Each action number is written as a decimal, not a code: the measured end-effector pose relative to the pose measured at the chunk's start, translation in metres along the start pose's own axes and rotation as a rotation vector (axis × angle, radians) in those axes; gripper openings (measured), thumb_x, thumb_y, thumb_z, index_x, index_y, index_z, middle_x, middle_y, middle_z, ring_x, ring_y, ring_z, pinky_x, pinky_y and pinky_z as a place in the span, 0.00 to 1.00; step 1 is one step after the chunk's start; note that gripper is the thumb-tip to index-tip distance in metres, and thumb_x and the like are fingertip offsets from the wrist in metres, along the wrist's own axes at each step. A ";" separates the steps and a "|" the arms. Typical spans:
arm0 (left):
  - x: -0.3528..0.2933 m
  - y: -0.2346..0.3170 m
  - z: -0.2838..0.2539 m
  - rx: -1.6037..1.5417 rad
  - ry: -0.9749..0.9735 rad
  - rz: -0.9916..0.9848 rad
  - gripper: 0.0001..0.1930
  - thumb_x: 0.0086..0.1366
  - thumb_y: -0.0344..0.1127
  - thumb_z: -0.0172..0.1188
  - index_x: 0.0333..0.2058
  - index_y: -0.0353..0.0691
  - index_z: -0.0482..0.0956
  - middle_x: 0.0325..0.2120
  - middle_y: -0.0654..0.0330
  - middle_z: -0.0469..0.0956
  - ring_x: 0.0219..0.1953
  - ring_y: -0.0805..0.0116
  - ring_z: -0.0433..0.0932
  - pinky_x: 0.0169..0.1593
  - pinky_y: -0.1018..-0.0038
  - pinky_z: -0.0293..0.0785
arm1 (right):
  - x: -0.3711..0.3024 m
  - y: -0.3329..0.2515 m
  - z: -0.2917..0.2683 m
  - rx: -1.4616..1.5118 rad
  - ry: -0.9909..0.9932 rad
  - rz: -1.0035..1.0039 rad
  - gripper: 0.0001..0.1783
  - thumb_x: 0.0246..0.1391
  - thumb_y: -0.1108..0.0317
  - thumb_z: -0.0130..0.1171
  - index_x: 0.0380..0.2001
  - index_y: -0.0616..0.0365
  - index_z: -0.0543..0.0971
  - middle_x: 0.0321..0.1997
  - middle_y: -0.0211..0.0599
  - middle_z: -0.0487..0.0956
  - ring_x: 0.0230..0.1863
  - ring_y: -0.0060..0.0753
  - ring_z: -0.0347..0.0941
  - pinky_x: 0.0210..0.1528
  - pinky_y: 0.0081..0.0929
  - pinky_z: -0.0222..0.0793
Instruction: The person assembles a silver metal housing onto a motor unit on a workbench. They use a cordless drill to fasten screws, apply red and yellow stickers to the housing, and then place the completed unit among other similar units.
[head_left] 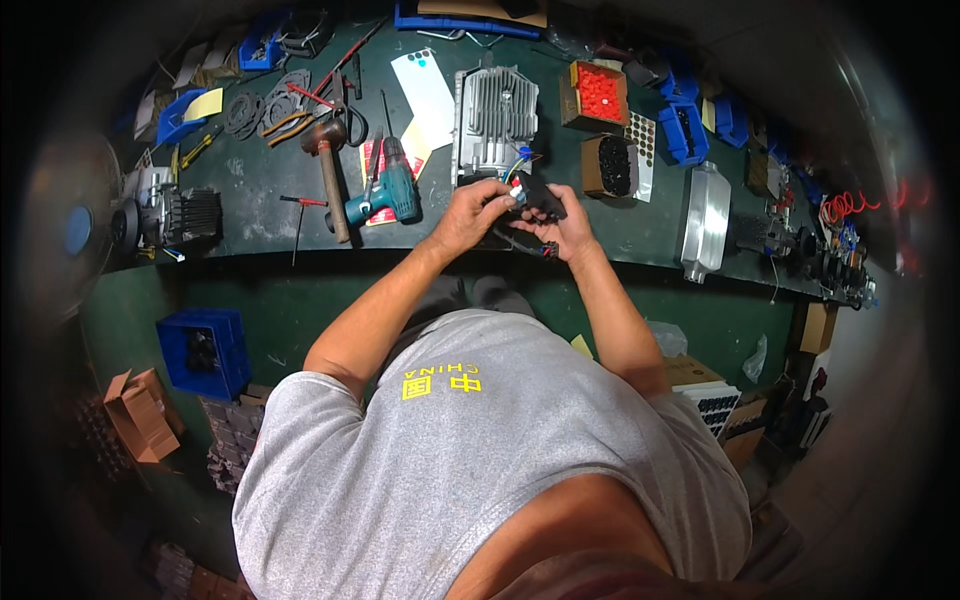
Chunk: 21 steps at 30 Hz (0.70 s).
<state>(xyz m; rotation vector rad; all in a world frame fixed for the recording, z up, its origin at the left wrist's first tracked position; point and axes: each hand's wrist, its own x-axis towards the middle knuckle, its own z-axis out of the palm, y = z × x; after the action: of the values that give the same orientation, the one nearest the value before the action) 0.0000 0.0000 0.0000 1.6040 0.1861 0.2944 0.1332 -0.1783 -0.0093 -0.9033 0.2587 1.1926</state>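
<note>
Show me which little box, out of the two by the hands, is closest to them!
The black-filled box. It sits just beyond the right hand, while the red-filled box stands farther back.

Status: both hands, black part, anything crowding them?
Right hand holding black part. Left hand close in beside it, exact hold unclear. Finned metal housing just beyond hands; teal drill off left, apart.

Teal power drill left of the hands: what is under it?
Red, yellow and white sheets stick out around the teal power drill, on the green workbench. Whatever lies directly beneath the drill's body is covered and cannot be seen.
</note>
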 end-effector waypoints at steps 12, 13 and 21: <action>0.004 0.009 -0.009 -0.078 -0.055 -0.080 0.08 0.71 0.32 0.60 0.41 0.33 0.81 0.27 0.66 0.77 0.31 0.80 0.71 0.36 0.77 0.71 | 0.001 -0.001 0.004 -0.004 -0.046 0.012 0.21 0.65 0.53 0.48 0.33 0.61 0.78 0.22 0.33 0.74 0.31 0.35 0.78 0.50 0.56 0.79; 0.004 0.013 -0.009 -0.075 -0.059 -0.094 0.08 0.70 0.32 0.61 0.41 0.32 0.81 0.28 0.64 0.78 0.32 0.79 0.72 0.37 0.76 0.72 | 0.001 0.000 0.004 0.000 -0.042 0.011 0.21 0.65 0.53 0.48 0.33 0.61 0.78 0.22 0.33 0.74 0.31 0.35 0.78 0.50 0.56 0.79; 0.004 0.008 -0.009 -0.027 -0.035 -0.094 0.09 0.70 0.34 0.61 0.40 0.32 0.81 0.27 0.64 0.79 0.32 0.78 0.73 0.38 0.75 0.73 | 0.002 0.003 0.004 0.012 -0.051 0.001 0.21 0.65 0.53 0.48 0.34 0.60 0.79 0.22 0.32 0.74 0.31 0.35 0.79 0.50 0.57 0.79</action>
<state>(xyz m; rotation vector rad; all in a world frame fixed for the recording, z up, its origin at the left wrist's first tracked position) 0.0008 0.0094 0.0085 1.5677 0.2289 0.1960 0.1304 -0.1736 -0.0092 -0.8611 0.2256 1.2122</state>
